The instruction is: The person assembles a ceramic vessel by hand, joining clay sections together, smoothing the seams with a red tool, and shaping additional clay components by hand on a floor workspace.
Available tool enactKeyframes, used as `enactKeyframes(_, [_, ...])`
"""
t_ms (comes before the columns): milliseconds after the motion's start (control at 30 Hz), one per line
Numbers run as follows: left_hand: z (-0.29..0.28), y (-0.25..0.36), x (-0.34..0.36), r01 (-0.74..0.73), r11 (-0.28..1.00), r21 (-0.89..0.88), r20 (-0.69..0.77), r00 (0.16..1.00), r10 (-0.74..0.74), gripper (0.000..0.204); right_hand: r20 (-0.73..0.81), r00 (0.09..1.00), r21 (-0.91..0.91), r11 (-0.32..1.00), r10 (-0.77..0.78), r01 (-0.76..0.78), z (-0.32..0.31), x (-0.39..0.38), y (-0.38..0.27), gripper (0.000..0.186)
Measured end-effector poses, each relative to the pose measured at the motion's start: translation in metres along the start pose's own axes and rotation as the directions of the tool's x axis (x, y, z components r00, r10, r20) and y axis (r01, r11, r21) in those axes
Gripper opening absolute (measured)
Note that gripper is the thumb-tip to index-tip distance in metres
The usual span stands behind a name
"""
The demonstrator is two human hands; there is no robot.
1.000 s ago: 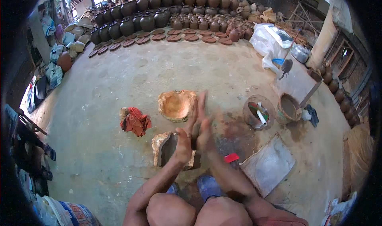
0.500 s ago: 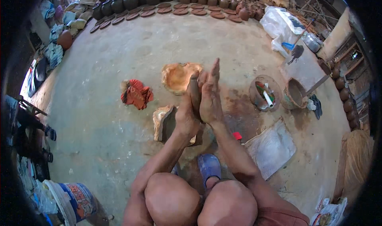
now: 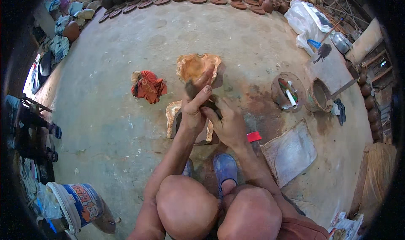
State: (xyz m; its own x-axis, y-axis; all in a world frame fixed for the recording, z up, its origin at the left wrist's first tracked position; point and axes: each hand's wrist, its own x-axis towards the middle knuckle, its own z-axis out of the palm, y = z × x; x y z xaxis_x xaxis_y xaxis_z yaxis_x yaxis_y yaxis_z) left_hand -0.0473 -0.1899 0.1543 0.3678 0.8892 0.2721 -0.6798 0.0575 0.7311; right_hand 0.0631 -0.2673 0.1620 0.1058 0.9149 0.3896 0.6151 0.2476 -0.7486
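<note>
A short, dark roll of wet clay [image 3: 192,89] lies slantwise across my hands, in front of my knees. My left hand [image 3: 193,112] grips it between palm and thumb, its fingers stretched forward. My right hand [image 3: 230,124] is closed on the clay's near end, fingers curled and thumb pressed in beside the left thumb; that end is partly hidden. Just beyond my fingers sits a shallow orange-brown hollow piece with an uneven pale rim [image 3: 185,65]. Below my left wrist stands a pale-edged, U-shaped piece [image 3: 171,122] around a dark surface, partly covered by my hands.
An orange-red cloth [image 3: 148,88] lies left. A small red object [image 3: 254,136] and a whitish sack [image 3: 291,151] lie right, near a round basin [image 3: 279,97] holding a white tube and a bucket-like pot [image 3: 311,103]. Clay discs [image 3: 198,0] line the back; a white bucket [image 3: 86,206] is near left.
My palms were pressed together upright around the clay. Now my right hand has turned and curled around its near end, and the roll slants across. The view has shifted slightly.
</note>
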Motion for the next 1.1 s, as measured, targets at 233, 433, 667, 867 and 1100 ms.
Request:
enactKeyframes(233, [0.011,0.005,-0.006,0.065,0.998,-0.018,-0.138,0.988,-0.067,0.061,0.039,0.999,-0.17,0.985,0.011,-0.004,-0.003,-0.008,-0.001,0.039])
enactKeyframes(433, [-0.004,-0.012,-0.004,0.091,0.985,0.15,-0.173,0.983,-0.064,0.035,0.081,0.996,-0.233,0.971,-0.043,0.061,0.005,-0.017,0.018,0.034])
enactKeyframes(667, [-0.01,-0.046,-0.005,0.232,0.969,0.082,-0.334,0.923,-0.192,0.026,0.293,0.894,-0.348,0.909,0.338,-0.23,-0.016,-0.016,0.011,0.029])
enactKeyframes(867, [-0.008,-0.089,0.002,0.444,0.891,0.099,-0.368,0.848,-0.381,0.049,-0.224,0.835,-0.114,0.837,0.502,-0.534,-0.062,-0.054,0.083,0.039])
enactKeyframes(1100, [-0.037,-0.142,-0.014,0.514,0.83,-0.216,-0.271,0.785,-0.557,0.044,-0.21,0.827,-0.171,0.813,0.522,-0.557,-0.062,-0.058,0.14,0.044])
